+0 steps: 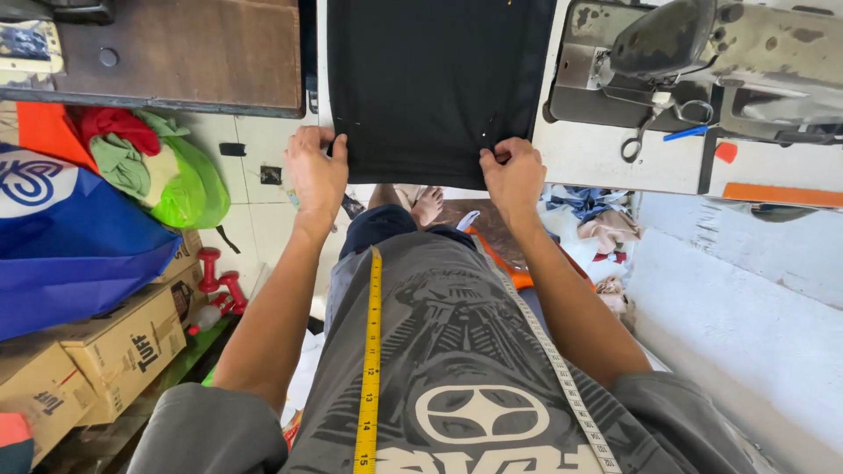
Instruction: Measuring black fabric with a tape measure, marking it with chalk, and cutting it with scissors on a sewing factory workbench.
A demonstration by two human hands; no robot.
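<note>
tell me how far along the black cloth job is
Done: black cloth lies flat on the white table. In hand: left hand and right hand pinch its near edge. Left: scissors and sewing machine sit untouched.

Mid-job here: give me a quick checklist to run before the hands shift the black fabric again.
1. Left hand grips the near edge of the black fabric: ok.
2. Right hand pinches the same edge: ok.
3. Edge level between both hands: ok.
4. Scissors lie apart from the fabric, by the sewing machine: ok.
5. Measuring tape hangs round the neck, clear of the hands: ok.
6. Far end of the fabric lies flat: cannot tell, out of view.
</note>
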